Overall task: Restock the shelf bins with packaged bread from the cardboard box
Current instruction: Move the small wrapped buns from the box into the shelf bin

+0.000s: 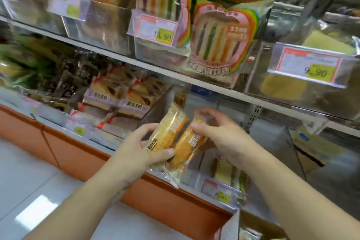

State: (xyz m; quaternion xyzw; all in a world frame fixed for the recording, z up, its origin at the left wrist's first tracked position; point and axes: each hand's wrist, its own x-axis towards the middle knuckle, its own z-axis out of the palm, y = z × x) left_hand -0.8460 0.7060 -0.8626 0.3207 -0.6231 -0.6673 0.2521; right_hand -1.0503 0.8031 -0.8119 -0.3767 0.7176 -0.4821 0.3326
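Two clear-wrapped waffle bread packs sit side by side in my hands, above the front of a clear bin (220, 189) on the lower shelf. My left hand (140, 148) grips the paler left pack (167, 130), thumb across its lower end. My right hand (216, 132) pinches the top of the orange right pack (187, 146) with curled fingers. A corner of the cardboard box (233, 224) shows at the bottom, with wrapped bread inside it.
Clear bins of rainbow-striped sandwich packs (220, 39) and yellow cake (329, 43) fill the upper shelf, with price tags (155, 30) on the fronts. Sliced cake packs (120, 99) lie in the lower left bin. An orange shelf base (58, 146) meets the white tiled floor (29, 191).
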